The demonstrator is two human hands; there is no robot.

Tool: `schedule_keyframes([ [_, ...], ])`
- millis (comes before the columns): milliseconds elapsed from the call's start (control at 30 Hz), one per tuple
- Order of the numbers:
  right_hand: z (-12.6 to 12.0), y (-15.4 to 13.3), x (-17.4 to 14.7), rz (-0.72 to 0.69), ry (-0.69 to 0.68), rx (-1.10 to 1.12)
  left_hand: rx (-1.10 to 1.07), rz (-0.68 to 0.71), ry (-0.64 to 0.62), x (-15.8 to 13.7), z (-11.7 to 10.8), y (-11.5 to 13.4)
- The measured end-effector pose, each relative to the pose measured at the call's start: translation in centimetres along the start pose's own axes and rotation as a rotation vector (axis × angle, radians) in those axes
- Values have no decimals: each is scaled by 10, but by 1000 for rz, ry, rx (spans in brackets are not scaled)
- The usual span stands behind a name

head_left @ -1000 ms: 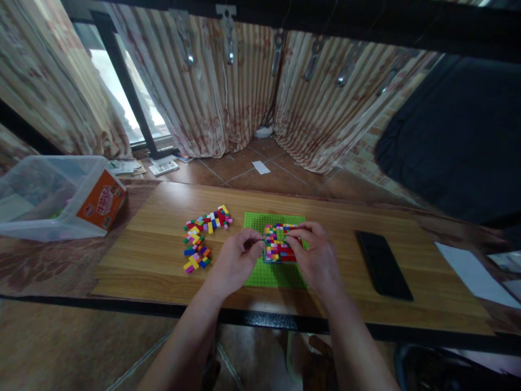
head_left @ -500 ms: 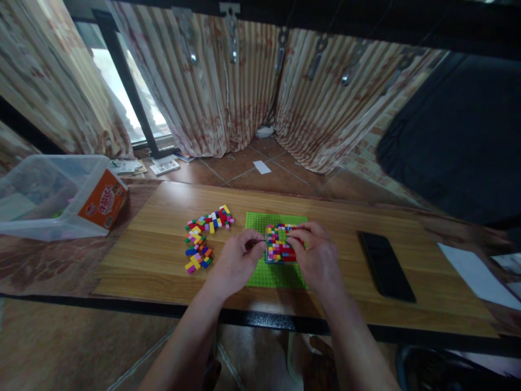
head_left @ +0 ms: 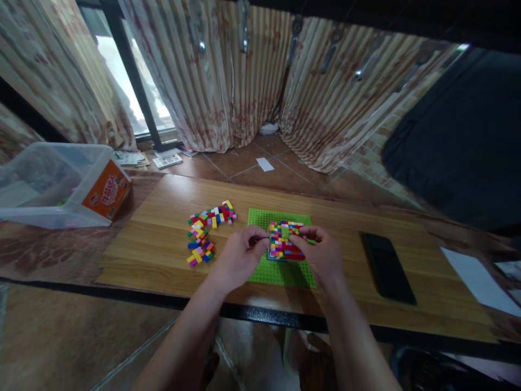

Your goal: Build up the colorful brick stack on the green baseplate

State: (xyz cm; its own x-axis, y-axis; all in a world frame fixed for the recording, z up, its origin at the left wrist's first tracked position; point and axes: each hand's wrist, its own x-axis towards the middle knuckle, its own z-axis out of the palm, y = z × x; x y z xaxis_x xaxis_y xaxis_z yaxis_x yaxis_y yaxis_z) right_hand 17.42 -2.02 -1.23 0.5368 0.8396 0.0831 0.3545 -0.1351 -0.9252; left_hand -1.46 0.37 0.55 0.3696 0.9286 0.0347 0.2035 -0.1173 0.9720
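Observation:
A low build of multicoloured toy bricks rests on a green studded baseplate, with a green patch showing in its upper middle. At the build's left edge, my left hand has thumb and forefinger pinched together; whatever is between them is too small to make out. My right hand is at the right side, its thumb on the bricks' top and its fingers curled at the far right corner. That hand covers part of the build's right edge.
Loose toy bricks lie in a curved cluster left of the baseplate. A clear plastic bin with an orange label stands far left. To the right are a black phone and white paper on the wooden board.
My right forefinger has drawn back from the middle of the build toward its right corner, while the thumb stays on top. My left hand keeps its pinch. The view has shifted slightly.

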Motion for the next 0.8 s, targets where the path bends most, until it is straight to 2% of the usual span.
schedule_keyframes([
  [67,6,2,-1,130,9,190,2,4,0,0,0,0],
  [133,11,2,-3,203,25,349,4,8,-4,0,0,0],
  [333,14,-1,-8,253,29,581,-17,7,-7,0,1,-2],
  [467,12,0,-8,263,29,634,-5,9,-1,0,2,-1],
  [800,18,-1,-6,265,70,582,8,-3,2,-1,2,1],
])
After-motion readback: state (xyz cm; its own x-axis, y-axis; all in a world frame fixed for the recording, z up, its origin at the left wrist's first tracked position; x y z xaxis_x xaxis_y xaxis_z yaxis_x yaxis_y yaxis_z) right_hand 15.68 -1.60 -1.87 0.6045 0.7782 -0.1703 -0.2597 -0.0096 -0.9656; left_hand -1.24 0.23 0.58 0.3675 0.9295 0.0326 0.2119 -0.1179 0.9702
